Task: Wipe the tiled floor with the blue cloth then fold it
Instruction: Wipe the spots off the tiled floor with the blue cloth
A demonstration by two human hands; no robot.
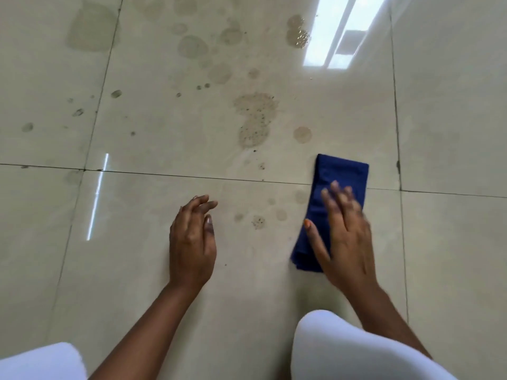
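A dark blue cloth (338,174), folded into a long strip, lies on the glossy beige tiled floor (164,270) at the right. My right hand (343,231) lies over its near half with fingers spread; motion blur hides whether it touches the cloth. My left hand (192,242) hovers over bare tile to the left, fingers loosely curled and apart, holding nothing. Dried brownish stains (255,119) and smaller spots mark the tiles beyond the hands.
Dark grout lines (192,176) cross the floor. A bright window reflection (337,31) glares at the top right. My knees in white fabric (343,349) fill the bottom edge, right and left.
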